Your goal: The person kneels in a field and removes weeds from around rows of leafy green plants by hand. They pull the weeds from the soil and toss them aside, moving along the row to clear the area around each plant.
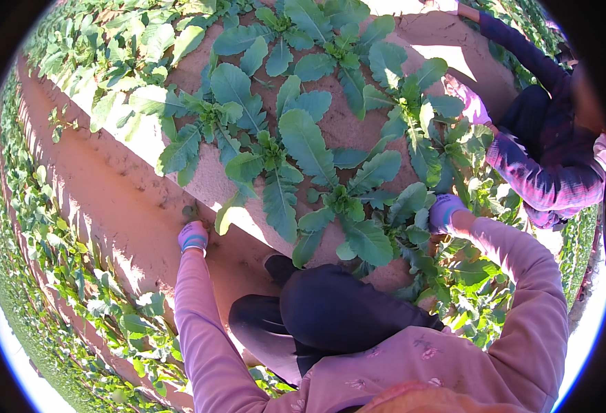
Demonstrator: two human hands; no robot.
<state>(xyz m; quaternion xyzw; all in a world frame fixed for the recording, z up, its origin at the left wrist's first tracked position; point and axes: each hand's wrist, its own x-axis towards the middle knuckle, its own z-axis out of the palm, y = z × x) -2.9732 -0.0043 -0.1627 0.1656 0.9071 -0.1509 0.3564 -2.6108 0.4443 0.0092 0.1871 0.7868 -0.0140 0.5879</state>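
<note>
My left hand [193, 236], in a pale glove with a blue-banded cuff, is low over the sandy furrow with its fingers curled. A small blurred green plant [190, 211] touches its far side; whether the fingers grip it is unclear. My right hand [443, 212], gloved the same way, reaches into foliage at the right side of the raised bed [205, 175]. Leaves cover its fingertips, so what they touch is hidden. Nearest to that hand is a leafy plant [411, 204] with broad, lobed leaves. Another leafy plant [340, 200] grows just before my knees.
A co-worker's gloved hand [468, 98] is among plants at the right, with a plaid sleeve [546, 170] behind it. My bent knee [329, 304] is close to the bed's edge. Beyond the furrow [112, 175] runs another leafy crop row [91, 289].
</note>
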